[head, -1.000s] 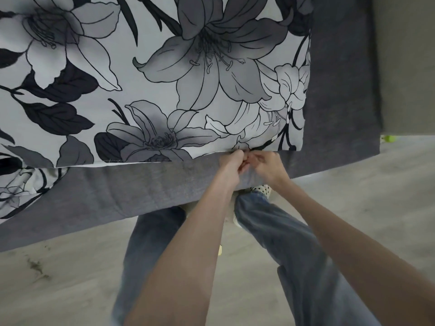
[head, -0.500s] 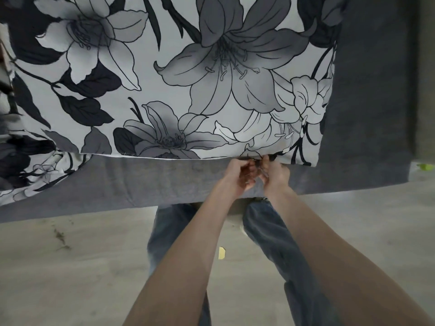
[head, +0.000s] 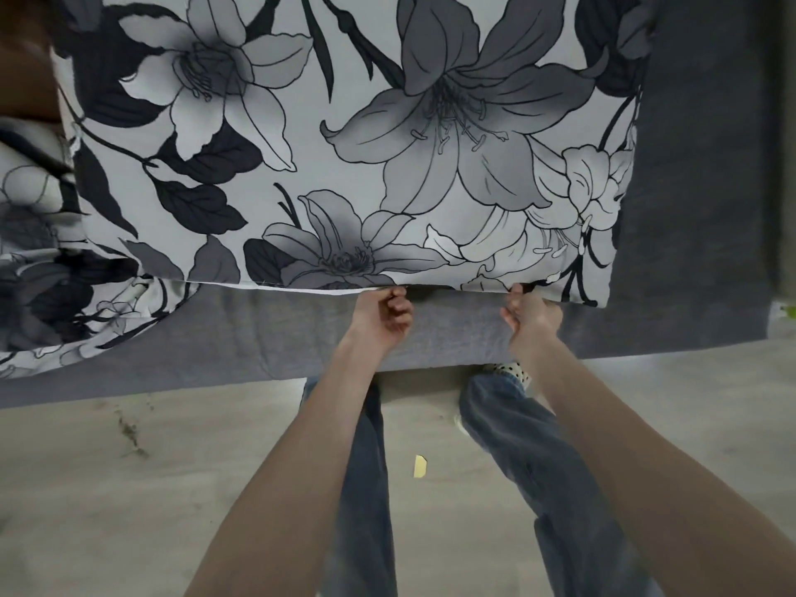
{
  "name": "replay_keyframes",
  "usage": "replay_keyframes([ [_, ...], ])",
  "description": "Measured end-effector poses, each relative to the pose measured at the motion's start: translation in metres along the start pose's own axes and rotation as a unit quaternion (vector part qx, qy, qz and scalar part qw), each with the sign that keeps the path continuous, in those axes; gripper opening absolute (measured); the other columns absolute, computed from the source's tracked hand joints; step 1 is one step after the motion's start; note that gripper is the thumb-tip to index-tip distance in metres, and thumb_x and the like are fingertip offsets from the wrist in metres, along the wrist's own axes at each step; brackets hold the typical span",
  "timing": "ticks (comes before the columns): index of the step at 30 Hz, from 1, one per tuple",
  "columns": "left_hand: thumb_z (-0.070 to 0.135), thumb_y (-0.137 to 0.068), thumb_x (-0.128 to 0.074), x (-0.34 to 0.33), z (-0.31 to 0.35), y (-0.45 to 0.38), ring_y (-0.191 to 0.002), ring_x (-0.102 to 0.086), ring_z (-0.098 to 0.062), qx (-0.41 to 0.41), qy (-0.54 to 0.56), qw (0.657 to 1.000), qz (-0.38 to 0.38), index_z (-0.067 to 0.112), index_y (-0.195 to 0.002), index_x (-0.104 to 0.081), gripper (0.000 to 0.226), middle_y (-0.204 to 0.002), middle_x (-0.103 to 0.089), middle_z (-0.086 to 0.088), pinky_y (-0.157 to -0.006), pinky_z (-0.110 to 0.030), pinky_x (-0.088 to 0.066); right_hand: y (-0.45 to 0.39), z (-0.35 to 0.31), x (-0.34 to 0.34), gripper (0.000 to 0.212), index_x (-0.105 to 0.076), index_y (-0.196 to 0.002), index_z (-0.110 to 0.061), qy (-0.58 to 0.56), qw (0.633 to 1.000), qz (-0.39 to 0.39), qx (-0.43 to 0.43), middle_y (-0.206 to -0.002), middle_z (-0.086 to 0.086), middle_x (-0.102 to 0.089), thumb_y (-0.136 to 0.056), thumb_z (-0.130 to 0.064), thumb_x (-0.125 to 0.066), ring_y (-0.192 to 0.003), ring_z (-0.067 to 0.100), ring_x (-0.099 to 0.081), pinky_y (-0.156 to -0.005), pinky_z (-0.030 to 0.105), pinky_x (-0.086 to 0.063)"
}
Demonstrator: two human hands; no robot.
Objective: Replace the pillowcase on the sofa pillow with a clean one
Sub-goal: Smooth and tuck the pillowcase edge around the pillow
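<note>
A large pillow in a white pillowcase (head: 344,144) printed with grey and black lilies lies flat on the grey sofa seat (head: 474,325). My left hand (head: 383,314) pinches the pillowcase's near edge at its middle. My right hand (head: 532,316) grips the same edge further right, close to the near right corner. Between the two hands the edge is lifted a little and a dark gap shows under it. What fastens the edge is hidden by my fingers.
A second floral cloth (head: 47,269) lies bunched on the sofa at the left. The sofa's front edge runs across the view above a pale wood floor (head: 129,489), where a small yellow scrap (head: 420,466) lies. My jeans-clad legs (head: 530,445) stand by the sofa.
My hands were touching at one spot on the near edge. They have moved apart along it, the right hand going right, and the edge between them has opened slightly.
</note>
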State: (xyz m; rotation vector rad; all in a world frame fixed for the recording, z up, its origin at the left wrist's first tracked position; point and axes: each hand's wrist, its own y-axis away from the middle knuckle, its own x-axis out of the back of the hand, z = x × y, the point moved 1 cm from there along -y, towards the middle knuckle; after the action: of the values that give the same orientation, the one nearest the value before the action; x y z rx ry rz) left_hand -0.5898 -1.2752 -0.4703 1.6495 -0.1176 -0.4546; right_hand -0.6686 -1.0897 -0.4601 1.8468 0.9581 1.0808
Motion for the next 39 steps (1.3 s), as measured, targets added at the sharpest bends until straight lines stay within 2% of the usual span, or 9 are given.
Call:
replay_keyframes([
  [6, 0.010, -0.095, -0.032, 0.000, 0.000, 0.007, -0.035, -0.038, -0.006, 0.026, -0.023, 0.999, -0.007, 0.015, -0.067, -0.047, 0.032, -0.044, -0.035, 0.007, -0.031, -0.013, -0.021, 0.007, 0.009, -0.010, 0.032, -0.049, -0.124, 0.011, 0.022, 0.999, 0.017, 0.036, -0.074, 0.007, -0.051, -0.093, 0.001, -0.048, -0.058, 0.013, -0.048, -0.066, 0.024, -0.056],
  [10, 0.009, -0.094, -0.030, -0.010, -0.020, 0.003, -0.030, -0.032, -0.006, 0.081, -0.062, 0.994, -0.028, 0.018, -0.066, -0.046, 0.033, -0.040, -0.036, 0.008, -0.030, -0.011, -0.015, 0.025, 0.036, -0.031, 0.010, -0.060, -0.086, -0.001, 0.118, 0.992, -0.034, 0.041, -0.069, 0.005, -0.061, -0.091, -0.006, -0.053, -0.053, 0.013, -0.056, -0.041, 0.019, -0.052],
  [13, 0.010, -0.088, -0.030, -0.021, -0.032, -0.001, -0.027, -0.031, -0.005, 0.117, -0.122, 0.984, -0.056, 0.017, -0.063, -0.040, 0.027, -0.037, -0.038, 0.008, -0.028, -0.014, -0.016, 0.033, 0.055, -0.049, 0.025, -0.059, -0.068, -0.008, 0.251, 0.958, -0.112, 0.079, -0.049, 0.002, -0.058, -0.091, -0.016, -0.054, -0.040, 0.014, -0.054, -0.035, 0.019, -0.044],
  [17, 0.013, -0.088, -0.034, -0.007, -0.017, -0.008, -0.039, -0.046, -0.007, 0.093, -0.261, 0.959, -0.054, 0.016, -0.069, -0.051, 0.025, -0.047, -0.060, 0.006, -0.035, -0.012, -0.027, 0.030, 0.051, -0.060, 0.017, -0.065, -0.077, -0.008, 0.349, 0.917, -0.091, 0.168, -0.081, 0.012, -0.069, -0.084, -0.019, -0.054, -0.080, 0.030, -0.067, -0.079, 0.043, -0.056],
  [20, 0.030, -0.100, -0.035, 0.002, -0.001, -0.011, -0.072, -0.056, -0.008, -0.008, -0.394, 0.919, -0.027, 0.016, -0.106, -0.066, 0.034, -0.090, -0.071, 0.006, -0.051, -0.018, -0.046, 0.031, 0.051, -0.073, 0.017, -0.066, -0.084, 0.000, 0.334, 0.919, -0.094, 0.187, -0.088, 0.018, -0.071, -0.080, -0.007, -0.051, -0.086, 0.034, -0.069, -0.080, 0.044, -0.057],
  [22, 0.027, -0.096, -0.049, 0.009, 0.011, -0.013, -0.078, -0.059, -0.010, -0.112, -0.410, 0.904, 0.032, 0.010, -0.119, -0.061, 0.030, -0.112, -0.067, -0.001, -0.055, -0.022, -0.054, 0.035, 0.051, -0.075, 0.019, -0.068, -0.083, 0.003, 0.410, 0.868, -0.072, 0.270, -0.087, 0.019, -0.072, -0.083, -0.007, -0.052, -0.084, 0.032, -0.067, -0.076, 0.042, -0.054],
  [26, 0.016, -0.084, -0.067, 0.017, 0.026, -0.011, -0.093, -0.062, -0.014, -0.203, -0.411, 0.888, 0.044, 0.018, -0.098, -0.064, 0.015, -0.097, -0.067, 0.003, -0.088, -0.035, -0.055, 0.039, 0.054, -0.054, 0.024, -0.058, -0.066, 0.004, 0.586, 0.699, -0.069, 0.403, -0.064, 0.020, -0.059, -0.086, -0.009, -0.051, -0.064, 0.034, -0.049, -0.063, 0.041, -0.047],
  [31, 0.013, -0.078, -0.067, 0.016, 0.016, -0.002, -0.045, -0.048, 0.007, -0.351, -0.437, 0.824, 0.077, 0.015, -0.059, -0.057, 0.021, -0.054, -0.054, 0.010, -0.047, -0.017, -0.038, 0.035, 0.048, -0.047, 0.011, -0.053, -0.064, 0.000, 0.634, 0.621, -0.037, 0.461, -0.058, 0.014, -0.048, -0.072, 0.003, -0.047, -0.057, 0.032, -0.040, -0.056, 0.032, -0.031],
  [39, 0.016, -0.068, -0.064, -0.018, 0.035, -0.016, -0.083, -0.062, -0.016, -0.187, -0.253, 0.946, -0.074, 0.010, -0.080, -0.069, 0.014, -0.085, -0.068, -0.003, -0.079, -0.025, -0.045, 0.031, 0.075, -0.054, 0.015, -0.054, -0.063, 0.002, 0.552, 0.682, -0.025, 0.479, -0.056, 0.023, -0.057, -0.078, 0.002, -0.051, -0.050, 0.035, -0.046, -0.053, 0.031, -0.028],
])
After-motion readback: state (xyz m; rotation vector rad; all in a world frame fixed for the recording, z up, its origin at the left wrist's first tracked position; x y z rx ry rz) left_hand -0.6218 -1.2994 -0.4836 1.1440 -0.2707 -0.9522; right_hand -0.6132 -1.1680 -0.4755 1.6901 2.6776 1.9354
